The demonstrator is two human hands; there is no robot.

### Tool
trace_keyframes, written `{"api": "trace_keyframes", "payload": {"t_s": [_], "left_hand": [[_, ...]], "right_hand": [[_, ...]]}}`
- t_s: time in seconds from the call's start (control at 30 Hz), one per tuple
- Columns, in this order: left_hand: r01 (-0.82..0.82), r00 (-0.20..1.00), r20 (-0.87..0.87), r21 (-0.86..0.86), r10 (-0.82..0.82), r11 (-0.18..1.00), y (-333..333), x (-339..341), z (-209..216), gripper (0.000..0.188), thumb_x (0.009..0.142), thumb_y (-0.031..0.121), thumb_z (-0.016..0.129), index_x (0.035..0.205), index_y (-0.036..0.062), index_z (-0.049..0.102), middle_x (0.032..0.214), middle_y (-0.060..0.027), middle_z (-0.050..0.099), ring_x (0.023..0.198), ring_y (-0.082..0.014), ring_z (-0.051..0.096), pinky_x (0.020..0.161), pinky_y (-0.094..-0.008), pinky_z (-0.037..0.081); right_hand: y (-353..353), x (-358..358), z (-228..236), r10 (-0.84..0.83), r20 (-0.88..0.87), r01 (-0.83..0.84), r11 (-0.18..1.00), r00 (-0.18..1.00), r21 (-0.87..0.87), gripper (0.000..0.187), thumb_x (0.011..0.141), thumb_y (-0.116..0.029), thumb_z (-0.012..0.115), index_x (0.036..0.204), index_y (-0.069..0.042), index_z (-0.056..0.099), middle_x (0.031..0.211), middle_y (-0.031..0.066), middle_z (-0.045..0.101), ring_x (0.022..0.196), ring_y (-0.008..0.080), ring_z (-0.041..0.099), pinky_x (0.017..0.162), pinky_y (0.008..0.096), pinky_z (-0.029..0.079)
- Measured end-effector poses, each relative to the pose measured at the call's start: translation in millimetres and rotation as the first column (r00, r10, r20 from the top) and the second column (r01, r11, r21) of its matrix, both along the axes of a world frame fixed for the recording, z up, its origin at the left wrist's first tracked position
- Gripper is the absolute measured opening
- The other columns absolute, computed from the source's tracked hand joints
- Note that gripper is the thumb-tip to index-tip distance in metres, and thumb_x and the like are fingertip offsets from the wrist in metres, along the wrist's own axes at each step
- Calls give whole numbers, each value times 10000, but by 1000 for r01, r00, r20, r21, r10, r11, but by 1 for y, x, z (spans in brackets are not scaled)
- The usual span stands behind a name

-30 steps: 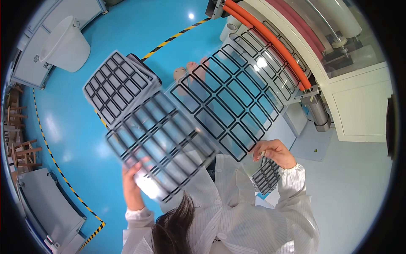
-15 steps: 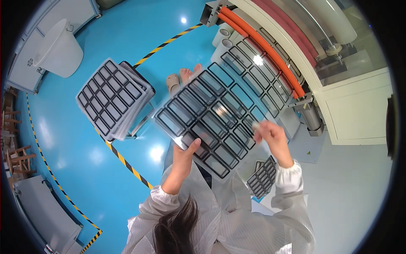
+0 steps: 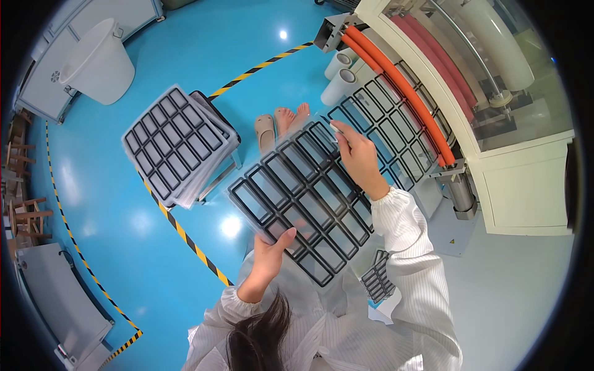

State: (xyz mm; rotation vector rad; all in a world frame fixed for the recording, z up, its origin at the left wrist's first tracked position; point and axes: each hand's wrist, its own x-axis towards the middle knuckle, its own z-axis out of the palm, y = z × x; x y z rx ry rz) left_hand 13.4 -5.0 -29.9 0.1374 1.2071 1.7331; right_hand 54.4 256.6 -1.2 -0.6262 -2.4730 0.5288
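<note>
A clear plastic sheet printed with rows of black rectangular frames is held tilted before me. My left hand grips its near left edge, thumb on top and fingers underneath. Over the far right part of the sheet, my right hand is closed in a pinch. Something small and whitish shows at its fingertips, too small to make out. Beyond that hand, another clear sheet with black frames slopes down from the orange rollers of a machine, partly behind the held sheet.
A stack of framed sheets sits on a stand at left. Smaller framed pieces lie beside my right sleeve. White film rolls are under the machine. A white bucket stands far left, stools below it.
My right hand has moved from the sheet's right edge up and left over its far part. The held sheet appears slightly lower, and the whole view has shifted a little.
</note>
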Motion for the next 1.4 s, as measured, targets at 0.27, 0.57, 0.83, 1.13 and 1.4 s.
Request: {"api": "trace_keyframes", "payload": {"t_s": [0.27, 0.57, 0.83, 1.13, 1.4], "left_hand": [[41, 999, -2, -45, -42, 998, -13, -8, 11, 220, 895, 110, 579, 1051, -41, 617, 953, -86, 669, 841, -187, 665, 707, -277, 527], [-6, 1000, -20, -17, 5, 1000, -28, -8, 9, 217, 882, 107, 583, 1042, -33, 627, 917, -83, 674, 804, -164, 662, 672, -254, 520], [-76, 996, 43, -28, 77, 997, -44, -5, 5, 222, 855, 112, 614, 1022, -35, 625, 917, -95, 677, 788, -174, 660, 686, -270, 515], [-99, 986, 133, -36, 102, 994, -54, -14, -7, 406, 800, 78, 644, 1162, -34, 496, 954, -163, 646, 823, -267, 658, 758, -404, 567], [-146, 986, 90, 43, 142, 988, -22, -20, -2, 448, 776, 75, 655, 1176, -31, 485, 1009, -165, 633, 869, -252, 650, 768, -374, 550]], "right_hand": [[-12, -10, -11, -37, 61, 38, 999, 997, -21, 242, 883, -77, 560, 1118, -100, 613, 729, 122, 626, 556, 247, 567, 523, 314, 445], [-18, -20, -23, 32, 108, -48, 987, 994, 152, 232, 850, -72, 569, 1076, -101, 611, 704, 89, 622, 610, 253, 592, 521, 359, 465], [-39, 25, -11, 80, 260, -135, 970, 962, 201, 259, 829, -63, 586, 1087, -85, 599, 626, 84, 543, 592, 259, 550, 508, 370, 447], [-84, 202, 55, 63, 740, 6, 996, 670, -91, 184, 800, -66, 586, 967, -83, 662, 721, 107, 650, 665, 257, 623, 579, 384, 481], [-60, 231, 87, 296, 412, 206, 537, 862, -818, 189, 867, -57, 541, 1021, -36, 649, 666, 59, 625, 554, 134, 566, 564, 264, 455]]}}
